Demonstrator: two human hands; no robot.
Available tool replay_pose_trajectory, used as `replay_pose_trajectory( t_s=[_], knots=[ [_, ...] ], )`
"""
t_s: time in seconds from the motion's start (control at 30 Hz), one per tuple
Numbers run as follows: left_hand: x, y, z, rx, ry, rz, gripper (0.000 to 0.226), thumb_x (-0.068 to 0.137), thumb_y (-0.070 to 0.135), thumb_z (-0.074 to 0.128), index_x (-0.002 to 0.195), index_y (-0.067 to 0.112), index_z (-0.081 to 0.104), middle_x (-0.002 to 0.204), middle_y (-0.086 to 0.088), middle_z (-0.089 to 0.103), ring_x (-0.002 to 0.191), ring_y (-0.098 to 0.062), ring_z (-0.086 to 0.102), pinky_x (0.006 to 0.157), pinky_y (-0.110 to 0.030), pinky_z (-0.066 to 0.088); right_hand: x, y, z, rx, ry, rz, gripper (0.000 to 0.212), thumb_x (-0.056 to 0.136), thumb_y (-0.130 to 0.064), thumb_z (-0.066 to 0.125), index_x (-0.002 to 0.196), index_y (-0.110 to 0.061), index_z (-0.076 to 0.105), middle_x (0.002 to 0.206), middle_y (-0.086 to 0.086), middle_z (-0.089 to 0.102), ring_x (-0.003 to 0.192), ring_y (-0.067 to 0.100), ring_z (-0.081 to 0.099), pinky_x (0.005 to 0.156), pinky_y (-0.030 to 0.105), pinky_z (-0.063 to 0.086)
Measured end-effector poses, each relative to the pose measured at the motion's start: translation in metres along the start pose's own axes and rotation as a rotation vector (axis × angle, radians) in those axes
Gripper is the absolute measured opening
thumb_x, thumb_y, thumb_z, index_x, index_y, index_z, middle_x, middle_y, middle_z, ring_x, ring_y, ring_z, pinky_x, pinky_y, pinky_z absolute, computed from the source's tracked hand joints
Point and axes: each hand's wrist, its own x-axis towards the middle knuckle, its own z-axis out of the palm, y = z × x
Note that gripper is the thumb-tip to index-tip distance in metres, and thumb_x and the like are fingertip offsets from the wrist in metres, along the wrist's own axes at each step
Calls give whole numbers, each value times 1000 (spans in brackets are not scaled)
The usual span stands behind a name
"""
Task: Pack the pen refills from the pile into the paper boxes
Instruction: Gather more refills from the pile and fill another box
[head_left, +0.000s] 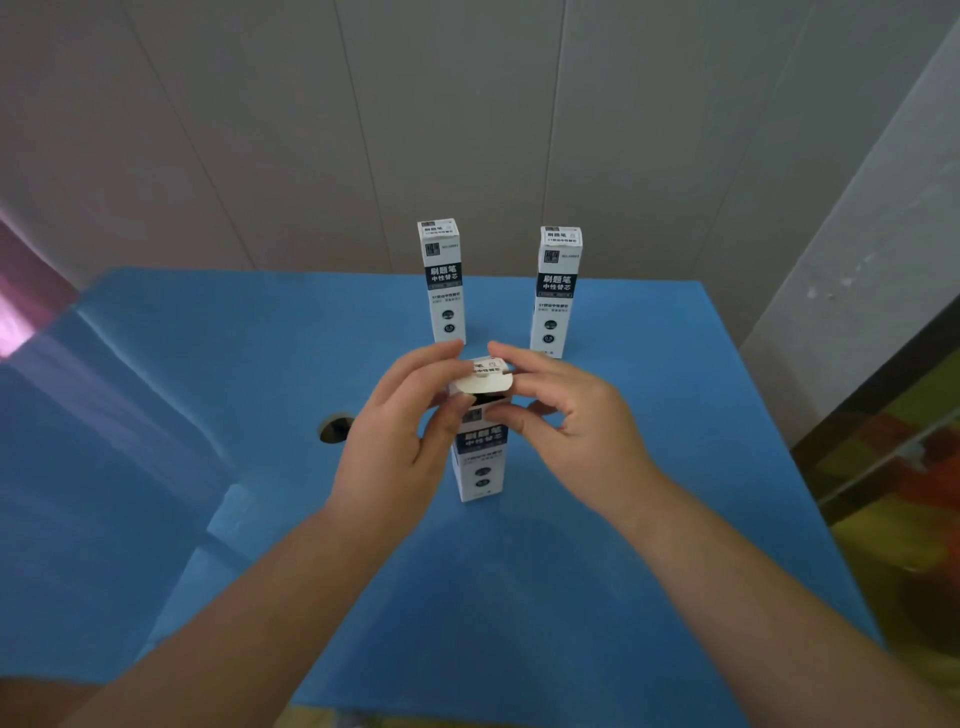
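A tall white and dark blue paper box (480, 462) stands upright on the blue table (623, 519), right in front of me. Its top flap (483, 382) is lifted, and the dark opening shows under it. My left hand (400, 431) holds the box's upper left side, thumb at the front near the opening. My right hand (566, 415) pinches the top flap between fingers above and thumb below. Two more boxes of the same kind stand shut farther back, one (440, 280) at centre and one (556, 291) to its right. No loose refills are in view.
A round hole (335, 428) lies in the table top left of my left hand. A pale panelled wall (467, 130) rises behind the table. The table's right edge borders a colourful floor (909, 467).
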Motion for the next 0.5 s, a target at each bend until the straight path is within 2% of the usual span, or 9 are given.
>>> replay_pose_trajectory(
  t_s=[0.1,0.17,0.23,0.3,0.4,0.5],
  knots=[
    [-2,-2,1,-9,-26,6,30,101,29,56,130,28,66,140,8,59,132,-12,58,102,-32,54,0,0,-2,58,9,27,29,92,-26,69,118,-37,73,138,-22,59,119,0,61,83,17,53],
    [-5,-2,3,-24,-18,12,29,100,29,58,128,29,66,139,12,60,131,-14,59,102,-33,54,0,0,-3,94,2,41,25,91,-33,70,115,-41,73,136,-25,60,115,0,63,82,18,54],
    [-5,-1,4,-43,-6,-6,27,100,28,56,125,32,65,137,19,59,129,-13,60,101,-28,54,1,-3,-3,175,20,90,18,89,-45,69,105,-49,74,130,-27,63,95,4,70,78,24,57],
    [-4,1,4,-56,4,-16,24,100,27,55,122,33,65,134,21,59,127,-12,61,100,-27,54,2,-4,-3,230,65,124,9,85,-48,71,94,-48,75,123,-25,68,78,7,70,72,24,56],
    [-2,-1,5,-69,12,-12,21,100,26,56,119,31,66,133,16,61,125,-14,63,99,-27,55,5,-2,-3,269,81,147,5,83,-42,74,87,-40,71,118,-20,71,81,8,71,70,20,54],
    [-2,-3,6,-88,15,-12,20,100,21,58,115,29,69,133,12,62,123,-14,65,99,-24,54,8,0,-4,228,42,98,13,86,-37,73,96,-42,68,120,-18,69,99,16,70,72,26,55]
  ],
)
